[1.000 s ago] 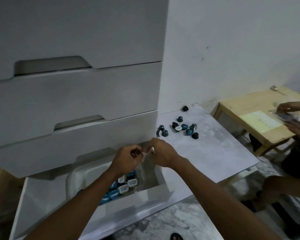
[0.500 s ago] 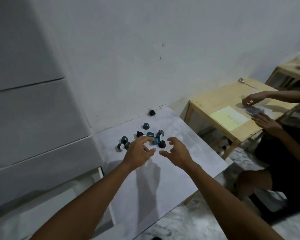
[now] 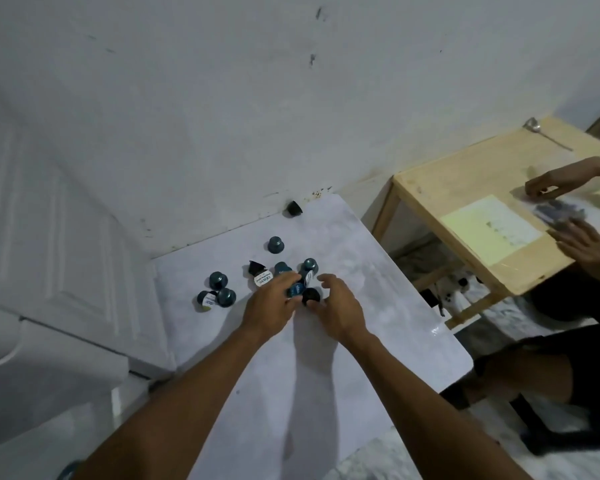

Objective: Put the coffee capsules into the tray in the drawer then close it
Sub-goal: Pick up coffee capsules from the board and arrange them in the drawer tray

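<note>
Several coffee capsules (image 3: pixel 274 244), teal and black, lie scattered on the white marbled tabletop (image 3: pixel 291 375) near the wall. My left hand (image 3: pixel 271 306) reaches into the cluster, with fingers and thumb closed around a blue capsule (image 3: pixel 296 289). My right hand (image 3: pixel 338 306) is beside it, fingers spread, the thumb touching a black capsule (image 3: pixel 310 295). One black capsule (image 3: pixel 293 208) lies apart against the wall. The white drawer unit (image 3: pixel 49 341) fills the left side. The tray and the inside of the drawer are out of sight.
A low wooden table (image 3: pixel 465 188) stands to the right with a pale sheet (image 3: pixel 489 230) and a spoon (image 3: pixel 534 127) on it. Another person's hands (image 3: pixel 586 251) work there, with their legs on the floor below. The white wall runs behind the capsules.
My view has swung from the open drawer to the tabletop. Both hands left the drawer, moved right to the capsule cluster, and the left hand has closed on a blue capsule.
</note>
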